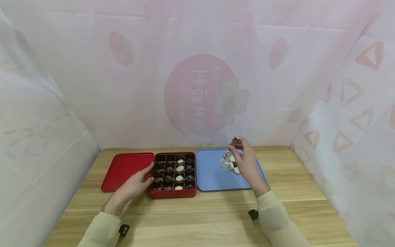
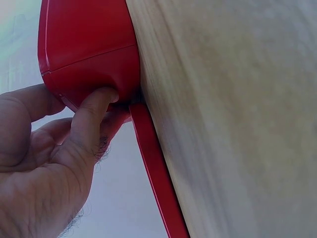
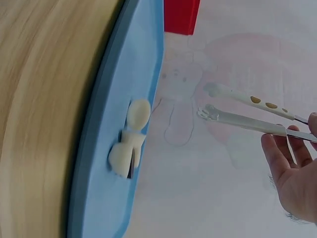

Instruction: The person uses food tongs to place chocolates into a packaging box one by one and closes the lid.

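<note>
My left hand (image 1: 134, 187) rests with thumb and fingers against the left side of a red box (image 1: 172, 194); in the left wrist view, the thumb (image 2: 105, 96) touches the box's side wall. Inside the box, a dark divided insert holds dark and white-topped chocolates (image 1: 180, 168), with several compartments bare at the left. My right hand (image 1: 245, 161) holds tongs (image 1: 226, 154) with pale, brown-spotted arms. In the right wrist view the arms stand apart with nothing between their tips. Below are several white-topped chocolates (image 3: 138, 114) on a blue tray (image 1: 213, 178).
To the left of the box lies a flat red lid (image 1: 128, 169). All of it stands on a wooden table (image 1: 191, 223). Printed fabric (image 1: 148, 68) hangs behind the table and along both sides.
</note>
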The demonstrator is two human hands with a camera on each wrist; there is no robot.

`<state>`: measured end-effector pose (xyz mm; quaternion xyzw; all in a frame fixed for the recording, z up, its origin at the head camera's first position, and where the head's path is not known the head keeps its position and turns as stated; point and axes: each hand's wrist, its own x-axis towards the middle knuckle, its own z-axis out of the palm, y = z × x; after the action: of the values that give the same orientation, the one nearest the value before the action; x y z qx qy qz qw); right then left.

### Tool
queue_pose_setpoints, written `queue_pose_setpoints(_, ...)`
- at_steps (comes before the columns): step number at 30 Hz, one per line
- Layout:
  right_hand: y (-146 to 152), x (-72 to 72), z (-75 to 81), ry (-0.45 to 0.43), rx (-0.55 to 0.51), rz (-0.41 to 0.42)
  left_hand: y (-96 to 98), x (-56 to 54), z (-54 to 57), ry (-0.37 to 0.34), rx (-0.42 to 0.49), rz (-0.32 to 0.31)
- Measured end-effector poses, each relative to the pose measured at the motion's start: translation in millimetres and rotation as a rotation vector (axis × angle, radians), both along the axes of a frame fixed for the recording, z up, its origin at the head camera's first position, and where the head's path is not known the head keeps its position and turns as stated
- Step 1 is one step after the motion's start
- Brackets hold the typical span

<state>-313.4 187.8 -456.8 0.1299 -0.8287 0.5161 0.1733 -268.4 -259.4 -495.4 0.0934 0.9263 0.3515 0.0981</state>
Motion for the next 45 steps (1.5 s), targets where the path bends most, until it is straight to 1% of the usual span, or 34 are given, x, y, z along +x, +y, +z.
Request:
queue_pose_setpoints(5,17.3,-5.5,-6.3,0.007,0.043,-0.013,-1.0,-0.8,-1.5,0.006,-0.007,-0.005)
queue_pose_setpoints(12,39.1,-13.9,-16.7,0.028,0.084,0.010,-0.4,-0.9,-0.8,0.003,-0.007,-0.002)
queue_pose_setpoints(18,55.5,-19.2,-24.1,0.005,0.134,0.033,0.4,-0.3,0.2,-0.002,-0.004,-0.001)
queue_pose_setpoints(23,63.4,-19.1,-29.7,-0.013,0.203,0.061,1.1,0.4,1.8,-0.006,0.003,-0.003)
queue_pose_setpoints(26,65.3,-18.9,-33.0,-0.005,0.246,0.072,1.1,1.0,2.8,-0.009,0.011,-0.004)
queue_pose_setpoints(33,61.9,-22.6,-42.1,0.052,0.261,0.120,-0.3,1.2,3.1,-0.011,0.019,-0.010)
queue_pose_setpoints(40,54.9,-23.5,-47.6,0.050,0.290,0.127,-0.3,0.5,2.4,-0.005,0.025,-0.013)
queue_pose_setpoints(42,53.0,-24.8,-48.4,0.044,0.292,0.125,-1.4,0.0,1.2,-0.009,0.038,-0.014)
queue_pose_setpoints(45,50.4,-27.4,-49.5,0.040,0.301,0.109,-6.4,-3.4,-5.4,0.004,0.059,-0.027)
